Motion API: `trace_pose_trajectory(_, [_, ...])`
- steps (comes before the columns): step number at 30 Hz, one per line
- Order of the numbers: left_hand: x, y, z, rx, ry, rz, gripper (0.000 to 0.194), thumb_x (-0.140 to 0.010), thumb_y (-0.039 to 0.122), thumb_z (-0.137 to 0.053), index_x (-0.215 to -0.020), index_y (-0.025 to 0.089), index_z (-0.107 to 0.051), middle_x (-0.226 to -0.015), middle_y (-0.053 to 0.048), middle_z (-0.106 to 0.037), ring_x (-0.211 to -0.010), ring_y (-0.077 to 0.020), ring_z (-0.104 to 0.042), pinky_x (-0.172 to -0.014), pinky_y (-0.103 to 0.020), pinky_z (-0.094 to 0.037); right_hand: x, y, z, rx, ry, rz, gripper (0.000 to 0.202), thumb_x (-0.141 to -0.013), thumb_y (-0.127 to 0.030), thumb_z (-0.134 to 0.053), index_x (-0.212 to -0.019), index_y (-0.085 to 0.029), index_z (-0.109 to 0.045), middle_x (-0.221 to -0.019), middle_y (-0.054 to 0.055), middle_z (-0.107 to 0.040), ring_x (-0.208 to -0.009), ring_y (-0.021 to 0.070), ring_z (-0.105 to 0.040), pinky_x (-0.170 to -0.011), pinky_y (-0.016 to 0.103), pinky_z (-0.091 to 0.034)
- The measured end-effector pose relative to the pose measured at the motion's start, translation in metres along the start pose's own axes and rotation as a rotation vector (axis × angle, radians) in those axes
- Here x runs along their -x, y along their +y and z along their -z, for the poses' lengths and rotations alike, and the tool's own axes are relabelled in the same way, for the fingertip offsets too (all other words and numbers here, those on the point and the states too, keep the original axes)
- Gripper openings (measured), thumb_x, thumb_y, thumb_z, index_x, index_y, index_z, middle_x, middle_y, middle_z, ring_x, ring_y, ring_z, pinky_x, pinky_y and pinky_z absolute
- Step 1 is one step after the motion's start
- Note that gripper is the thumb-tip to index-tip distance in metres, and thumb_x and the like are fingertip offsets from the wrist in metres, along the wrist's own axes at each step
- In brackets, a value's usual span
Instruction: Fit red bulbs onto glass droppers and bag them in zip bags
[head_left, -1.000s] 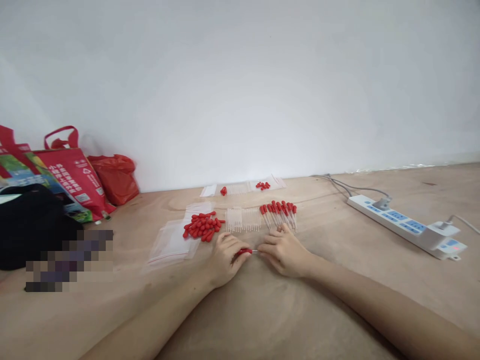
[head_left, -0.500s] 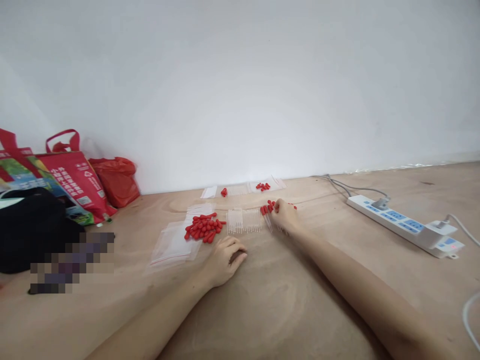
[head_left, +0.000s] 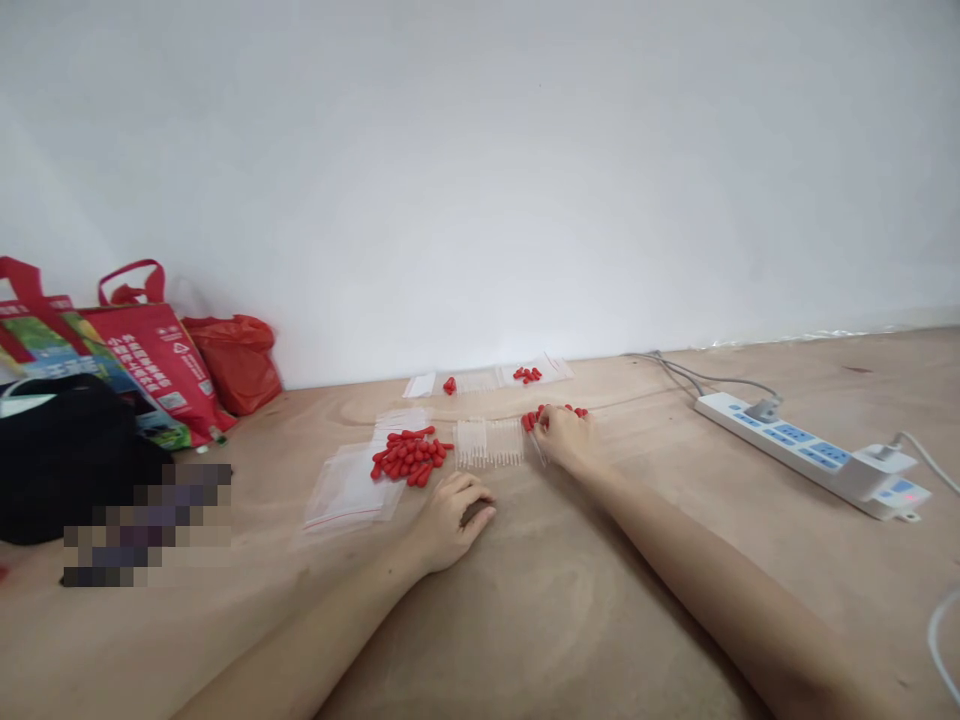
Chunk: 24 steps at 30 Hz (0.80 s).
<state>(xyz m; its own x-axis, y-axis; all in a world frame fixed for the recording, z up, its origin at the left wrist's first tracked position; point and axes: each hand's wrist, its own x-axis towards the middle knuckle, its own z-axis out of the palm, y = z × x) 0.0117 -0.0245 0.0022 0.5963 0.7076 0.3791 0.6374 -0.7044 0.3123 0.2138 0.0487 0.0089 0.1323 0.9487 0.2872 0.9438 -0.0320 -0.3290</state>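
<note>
My left hand (head_left: 456,518) rests on the wooden table, fingers gently curved and thumb apart, with nothing visible in it. Just beyond it lies a pile of red rubber bulbs (head_left: 409,456), partly over clear zip bags (head_left: 349,490). A row of thin clear tubes (head_left: 487,443) lies between my two hands. To its right, my right hand (head_left: 566,436) reaches into a row of red-topped droppers (head_left: 529,419), its fingertips closed on a dropper. That hand covers much of the row, and only some red tops show past the fingers.
By the wall lie more red bulbs (head_left: 527,374) on a clear bag. A white power strip (head_left: 810,450) with plugs and cables is at right. Red shopping bags (head_left: 146,350), a red plastic bag (head_left: 236,365) and a black cloth item (head_left: 75,460) stand at left.
My right hand has shifted slightly left and lower along the row of red-topped droppers, uncovering more tops on its right. My left hand stays put.
</note>
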Motion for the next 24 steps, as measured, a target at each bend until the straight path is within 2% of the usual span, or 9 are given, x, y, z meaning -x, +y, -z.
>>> trace_pose_trajectory(4, [0.001, -0.001, -0.001, -0.032, -0.008, 0.01, 0.012, -0.078, 0.021, -0.049, -0.084, 0.017, -0.059, -0.086, -0.006, -0.06, -0.084, -0.0201, -0.053, -0.074, -0.033, -0.041, -0.002, -0.014, -0.007, 0.042, -0.046, 0.02, 0.029, -0.078, -0.033, -0.04, -0.073, -0.016, -0.063, -0.081, 0.01, -0.064, -0.083, 0.0248, -0.055, -0.079, 0.041, -0.023])
trace_pose_trajectory(8, [0.0, -0.002, -0.001, -0.044, -0.007, 0.01, 0.011, -0.078, 0.021, -0.05, -0.084, 0.017, -0.059, -0.086, -0.006, -0.061, -0.084, -0.0203, -0.053, -0.074, -0.034, -0.039, -0.007, -0.027, -0.011, 0.088, -0.145, -0.03, 0.027, -0.072, -0.034, -0.047, -0.079, -0.014, -0.064, -0.083, 0.013, -0.064, -0.08, 0.0255, -0.057, -0.078, 0.042, -0.024])
trace_pose_trajectory(13, [0.0, 0.0, -0.001, -0.049, -0.01, 0.004, 0.011, -0.077, 0.02, -0.05, -0.081, 0.017, -0.059, -0.084, -0.005, -0.061, -0.083, -0.0206, -0.054, -0.074, -0.035, -0.038, -0.011, -0.035, -0.012, 0.07, -0.202, -0.077, 0.025, -0.07, -0.027, -0.048, -0.084, -0.014, -0.064, -0.086, 0.015, -0.064, -0.084, 0.0273, -0.057, -0.077, 0.043, -0.025])
trace_pose_trajectory(15, [0.001, 0.001, -0.002, -0.065, 0.013, 0.003, 0.01, -0.077, 0.021, -0.051, -0.08, 0.018, -0.06, -0.083, -0.005, -0.061, -0.083, -0.0206, -0.053, -0.076, -0.036, -0.037, -0.012, -0.036, -0.012, 0.059, -0.212, -0.09, 0.023, -0.07, -0.026, -0.048, -0.081, -0.015, -0.065, -0.085, 0.015, -0.064, -0.084, 0.0274, -0.057, -0.077, 0.043, -0.025])
trace_pose_trajectory(18, [0.001, 0.0, 0.0, -0.126, 0.117, 0.033, 0.012, -0.076, 0.024, -0.052, -0.083, 0.018, -0.06, -0.086, -0.005, -0.061, -0.086, -0.0209, -0.052, -0.079, -0.037, -0.036, -0.012, -0.037, -0.012, 0.054, -0.216, -0.092, 0.022, -0.069, -0.026, -0.048, -0.078, -0.015, -0.065, -0.083, 0.014, -0.065, -0.081, 0.0265, -0.058, -0.076, 0.042, -0.025])
trace_pose_trajectory(20, [-0.003, -0.007, 0.008, -0.195, 0.201, 0.103, 0.014, -0.077, 0.026, -0.051, -0.085, 0.019, -0.06, -0.089, -0.005, -0.062, -0.089, -0.0213, -0.052, -0.081, -0.036, -0.035, -0.012, -0.036, -0.009, 0.053, -0.202, -0.085, 0.022, -0.07, -0.027, -0.048, -0.077, -0.015, -0.064, -0.081, 0.013, -0.065, -0.079, 0.0255, -0.058, -0.076, 0.041, -0.025])
trace_pose_trajectory(22, [-0.012, -0.021, 0.022, -0.277, 0.235, 0.235, 0.015, -0.079, 0.026, -0.049, -0.083, 0.019, -0.061, -0.089, -0.004, -0.062, -0.091, -0.0211, -0.052, -0.082, -0.035, -0.035, -0.009, -0.033, -0.005, 0.045, -0.172, -0.053, 0.023, -0.072, -0.029, -0.046, -0.075, -0.016, -0.064, -0.079, 0.012, -0.065, -0.076, 0.0242, -0.058, -0.075, 0.04, -0.025])
trace_pose_trajectory(24, [-0.025, -0.039, 0.038, -0.375, 0.144, 0.432, 0.016, -0.079, 0.027, -0.047, -0.077, 0.02, -0.062, -0.088, -0.003, -0.063, -0.091, -0.0198, -0.053, -0.082, -0.031, -0.036, -0.002, -0.027, 0.001, 0.015, -0.119, 0.013, 0.025, -0.075, -0.032, -0.044, -0.072, -0.016, -0.063, -0.076, 0.01, -0.065, -0.075, 0.0224, -0.057, -0.074, 0.037, -0.026])
